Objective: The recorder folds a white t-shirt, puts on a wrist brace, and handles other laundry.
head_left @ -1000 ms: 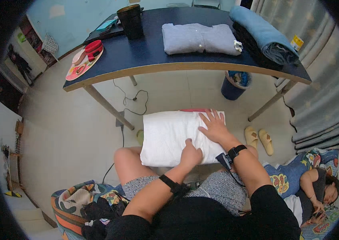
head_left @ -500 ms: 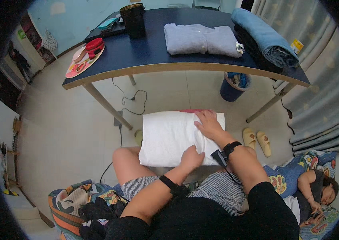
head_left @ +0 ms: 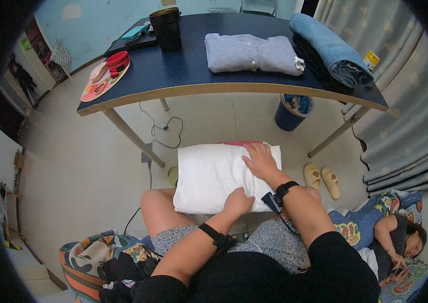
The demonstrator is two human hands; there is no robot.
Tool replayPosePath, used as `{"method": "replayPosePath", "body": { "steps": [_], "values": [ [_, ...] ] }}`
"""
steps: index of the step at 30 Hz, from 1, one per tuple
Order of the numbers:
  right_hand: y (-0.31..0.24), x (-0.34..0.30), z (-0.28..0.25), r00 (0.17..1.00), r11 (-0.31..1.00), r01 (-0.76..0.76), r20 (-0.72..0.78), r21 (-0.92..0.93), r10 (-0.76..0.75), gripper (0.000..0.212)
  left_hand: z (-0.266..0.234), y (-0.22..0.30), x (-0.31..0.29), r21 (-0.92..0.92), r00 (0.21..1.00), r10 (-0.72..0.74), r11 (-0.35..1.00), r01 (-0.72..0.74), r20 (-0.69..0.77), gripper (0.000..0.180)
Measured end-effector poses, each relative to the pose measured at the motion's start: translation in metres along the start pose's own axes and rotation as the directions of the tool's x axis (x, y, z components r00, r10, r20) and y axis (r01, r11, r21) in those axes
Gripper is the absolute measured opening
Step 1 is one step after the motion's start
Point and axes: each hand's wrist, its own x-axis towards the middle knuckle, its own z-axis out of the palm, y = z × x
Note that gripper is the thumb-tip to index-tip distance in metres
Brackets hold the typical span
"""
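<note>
A white folded cloth (head_left: 204, 177) lies flat in front of my knees, with a strip of red fabric (head_left: 236, 143) showing past its far edge. What bears the cloth is hidden. My left hand (head_left: 238, 201) is closed at the cloth's near edge, its thumb and fingers gathering the fabric into small creases. Further off, my right hand (head_left: 261, 160) rests on the far right part of the cloth, its fingers stretched out over the top. Wrinkles run between the two hands.
A dark blue table (head_left: 183, 70) stands ahead, holding a folded grey garment (head_left: 251, 54), rolled jeans (head_left: 327, 45) and a black bin (head_left: 166, 30). Beneath are a waste bin (head_left: 289, 118) and a cable (head_left: 181, 126). Yellow slippers (head_left: 331, 182) lie right; a person (head_left: 395, 237) reclines there.
The view has shifted slightly, so everything sits a little differently in the picture. Both hands keep about the same places on the white cloth.
</note>
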Motion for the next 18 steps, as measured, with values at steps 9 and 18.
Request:
{"method": "replayPosePath", "body": {
  "steps": [9, 18],
  "values": [
    [-0.003, 0.002, 0.003, 1.0, 1.0, -0.004, 0.022, -0.009, 0.004, 0.051, -0.011, -0.01, -0.004, 0.015, 0.999, 0.04, 0.999, -0.039, -0.037, 0.051],
    [-0.001, -0.002, -0.007, 1.0, 1.0, 0.013, -0.018, 0.001, -0.013, 0.053, -0.128, -0.107, -0.01, -0.109, 0.712, -0.097, 0.994, 0.03, -0.696, 0.046]
  ]
}}
